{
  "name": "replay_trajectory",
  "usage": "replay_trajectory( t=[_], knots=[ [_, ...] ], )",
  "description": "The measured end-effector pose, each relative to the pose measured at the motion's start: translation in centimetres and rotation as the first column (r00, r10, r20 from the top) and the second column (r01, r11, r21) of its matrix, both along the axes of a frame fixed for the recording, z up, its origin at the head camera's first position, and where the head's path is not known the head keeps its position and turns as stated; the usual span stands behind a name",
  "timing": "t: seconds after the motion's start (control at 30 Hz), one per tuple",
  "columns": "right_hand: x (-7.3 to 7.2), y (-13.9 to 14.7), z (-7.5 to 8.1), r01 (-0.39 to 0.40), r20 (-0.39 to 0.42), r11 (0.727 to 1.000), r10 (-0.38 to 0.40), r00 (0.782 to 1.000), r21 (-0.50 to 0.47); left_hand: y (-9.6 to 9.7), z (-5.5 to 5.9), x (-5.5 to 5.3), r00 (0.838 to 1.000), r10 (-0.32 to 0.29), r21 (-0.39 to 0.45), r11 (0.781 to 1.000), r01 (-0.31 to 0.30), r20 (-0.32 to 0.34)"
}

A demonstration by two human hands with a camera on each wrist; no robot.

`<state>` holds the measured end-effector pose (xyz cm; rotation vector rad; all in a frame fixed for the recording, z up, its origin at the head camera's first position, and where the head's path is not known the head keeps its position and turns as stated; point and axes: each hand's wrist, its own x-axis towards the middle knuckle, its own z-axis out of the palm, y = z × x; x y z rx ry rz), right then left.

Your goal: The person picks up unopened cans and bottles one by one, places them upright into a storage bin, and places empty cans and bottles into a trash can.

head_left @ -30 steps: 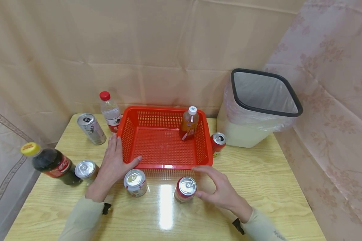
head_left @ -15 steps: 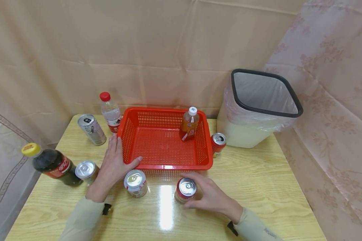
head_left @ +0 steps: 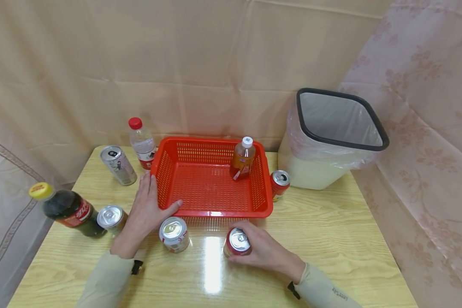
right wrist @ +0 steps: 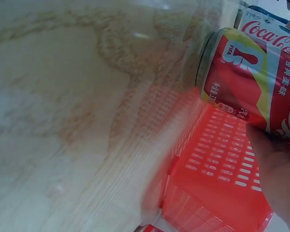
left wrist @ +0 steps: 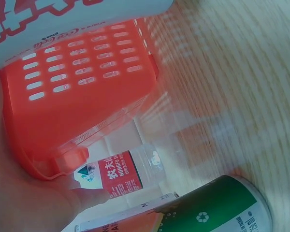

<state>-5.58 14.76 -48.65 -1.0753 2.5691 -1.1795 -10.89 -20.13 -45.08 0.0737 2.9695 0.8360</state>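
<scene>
Note, at near centre, a red can (head_left: 238, 240), upright just to the near side of a red basket (head_left: 196, 212), with the fingers and thumb of the right hand (head_left: 263, 250) curled round it from the right (red, yellow and silver printing visible from the right wrist). See, at left, the left hand (head_left: 146, 214), fingers extended and thumb spread wide, on the basket's near-left corner. Inside the basket, at far right: an amber bottle (head_left: 242, 161) with a white cap. Between the hands: a white can (head_left: 174, 235), upright. Farther left, from near to far: a silver-topped can (head_left: 111, 217), a cola bottle (head_left: 75, 214) just beside it, a silver can (head_left: 118, 165) and a red-capped water bottle (head_left: 143, 147). Right of the basket: a second red can (head_left: 280, 185), then a lined bin (head_left: 312, 171). Beneath: a wooden table (head_left: 331, 239).
</scene>
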Motion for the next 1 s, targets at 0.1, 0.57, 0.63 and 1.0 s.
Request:
replay_trajectory(
  t=[0.1,0.57,0.63,1.0],
  knots=[
    [0.0,0.0,0.0,-0.001,-0.018,1.0,0.001,1.0,-0.002,0.0,0.0,0.0,1.0,0.002,0.002,1.0,-0.002,-0.001],
    [0.2,0.0,0.1,0.008,-0.054,1.0,-0.007,0.999,0.02,0.0,-0.1,0.0,1.0,-0.001,0.001,1.0,0.001,-0.006],
    [0.2,0.0,0.0,0.009,-0.06,1.0,-0.008,0.998,0.016,0.0,0.0,-0.1,1.0,0.0,0.002,1.0,0.0,-0.006],
    [0.1,0.0,1.2,-0.008,-0.177,0.999,0.002,0.984,-0.031,-0.1,-0.1,-0.1,1.0,-0.005,-0.003,1.0,0.005,0.001]
  ],
)
